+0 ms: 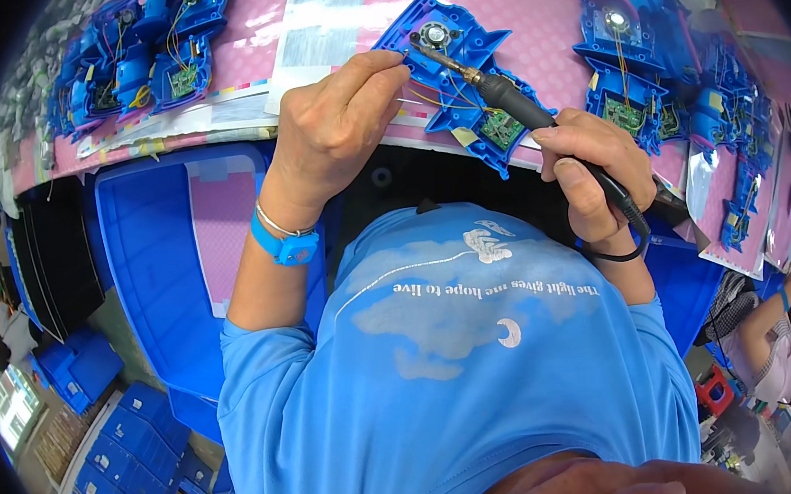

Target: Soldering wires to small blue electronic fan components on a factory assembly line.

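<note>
A blue plastic housing [483, 43] lies opened on the pink-covered table in front of me. In its far part sits a round speaker [435, 35], and in its near part a green circuit board [502, 129] with thin coloured wires between them. My right hand [597, 161] grips a soldering iron [513, 99] by its black handle. The iron's metal tip points left and reaches the housing beside the speaker. My left hand [337, 117] is closed in a pinch at the housing's left edge, close to the tip. What lies between those fingertips is too small to make out.
More blue housings with boards and wires lie at the far left [134, 58] and the right [633, 43]. A blue bin [155, 270] stands below the table edge on my left. Stacked blue crates [122, 473] fill the lower left. Another person's arm [765, 330] shows at the right.
</note>
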Demonstrator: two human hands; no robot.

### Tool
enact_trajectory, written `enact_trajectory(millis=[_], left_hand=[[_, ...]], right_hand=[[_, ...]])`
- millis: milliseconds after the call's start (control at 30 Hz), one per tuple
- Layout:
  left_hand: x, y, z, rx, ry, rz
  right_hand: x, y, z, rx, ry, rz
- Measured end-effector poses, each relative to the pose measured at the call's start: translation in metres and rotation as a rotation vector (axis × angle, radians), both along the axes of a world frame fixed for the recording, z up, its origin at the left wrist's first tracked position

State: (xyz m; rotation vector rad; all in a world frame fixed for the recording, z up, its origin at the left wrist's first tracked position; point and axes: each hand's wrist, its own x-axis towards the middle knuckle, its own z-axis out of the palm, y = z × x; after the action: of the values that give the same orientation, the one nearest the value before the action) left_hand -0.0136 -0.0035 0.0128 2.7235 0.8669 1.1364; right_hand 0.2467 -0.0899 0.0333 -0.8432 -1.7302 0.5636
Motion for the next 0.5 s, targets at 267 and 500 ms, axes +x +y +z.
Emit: enact_trajectory(millis=[267, 500], left_hand=[[0.0009, -0.0007, 0.0023, -0.02, 0.005, -0.001], [-0.0013, -0.0001, -0.0004, -0.034, -0.02, -0.007]], right_hand=[[0.0008, -0.0018, -0.0007, 0.009, -0.001, -0.003], [0.0035, -0.0047, 0.0015, 0.008, -0.009, -0.007]])
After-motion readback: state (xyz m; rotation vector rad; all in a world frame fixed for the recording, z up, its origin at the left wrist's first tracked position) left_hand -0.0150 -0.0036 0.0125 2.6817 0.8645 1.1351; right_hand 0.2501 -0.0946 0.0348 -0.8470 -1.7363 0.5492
